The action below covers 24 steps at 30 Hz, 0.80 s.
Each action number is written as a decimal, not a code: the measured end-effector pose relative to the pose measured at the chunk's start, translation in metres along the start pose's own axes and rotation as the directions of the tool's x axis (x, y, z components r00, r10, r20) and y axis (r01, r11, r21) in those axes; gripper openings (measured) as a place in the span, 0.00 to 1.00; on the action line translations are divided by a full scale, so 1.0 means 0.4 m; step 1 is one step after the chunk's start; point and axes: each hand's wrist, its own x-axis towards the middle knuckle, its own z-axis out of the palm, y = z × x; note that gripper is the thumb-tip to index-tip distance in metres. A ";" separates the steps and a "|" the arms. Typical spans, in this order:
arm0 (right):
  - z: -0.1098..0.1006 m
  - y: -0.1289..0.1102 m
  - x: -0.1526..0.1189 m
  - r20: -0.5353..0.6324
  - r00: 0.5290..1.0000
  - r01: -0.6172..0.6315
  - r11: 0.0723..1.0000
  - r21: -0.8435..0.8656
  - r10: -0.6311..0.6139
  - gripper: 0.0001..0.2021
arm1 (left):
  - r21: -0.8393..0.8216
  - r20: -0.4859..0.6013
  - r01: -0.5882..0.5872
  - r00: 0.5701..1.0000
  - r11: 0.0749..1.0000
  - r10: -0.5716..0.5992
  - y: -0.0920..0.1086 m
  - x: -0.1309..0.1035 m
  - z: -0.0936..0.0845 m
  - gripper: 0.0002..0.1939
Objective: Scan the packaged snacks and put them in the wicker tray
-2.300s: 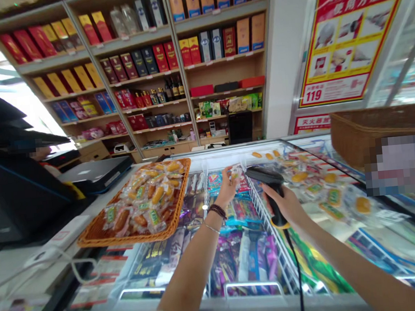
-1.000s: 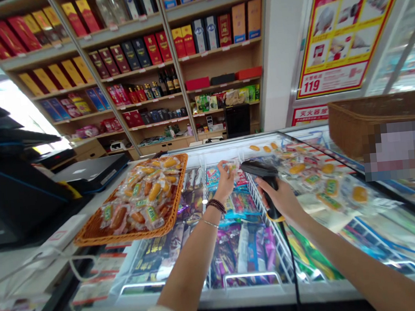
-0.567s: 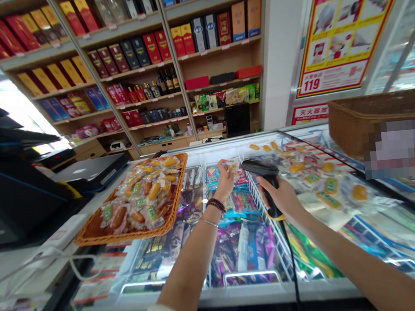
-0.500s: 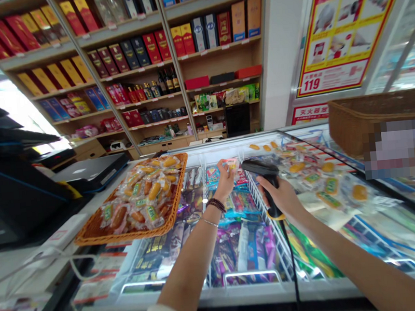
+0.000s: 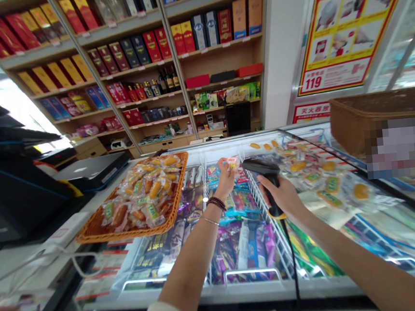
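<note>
My left hand [image 5: 226, 178] pinches a small wrapped snack packet [image 5: 233, 163] above the freezer. My right hand [image 5: 282, 195] is wrapped round the handle of a black barcode scanner [image 5: 261, 166], and its head points left at the packet with a small gap between them. From the scanner's grip a black cable [image 5: 294, 269] runs down towards me. Left of my left hand, a wicker basket [image 5: 178, 211] holds many wrapped snacks [image 5: 154, 191]. More wrapped snacks [image 5: 332, 184] lie on the freezer's glass to the right of the scanner.
Beneath my hands is a chest freezer [image 5: 249, 294] with wire dividers and packaged ice creams. A brown basket [image 5: 352, 130] stands at the right. A flat black device [image 5: 91, 173] and a white cable [image 5: 77, 263] are on the left. Shelves [image 5: 216, 50] of boxes rise behind.
Both hands stay almost where they were, the packet and scanner still facing each other. The packet looks slightly turned, and the whole view has shifted a little.
</note>
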 end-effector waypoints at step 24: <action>-0.002 0.040 0.019 -0.004 1.000 0.027 1.000 -0.002 -0.027 0.25 | -0.076 -0.065 0.167 0.983 0.983 -0.172 0.014 0.012 -0.008 0.17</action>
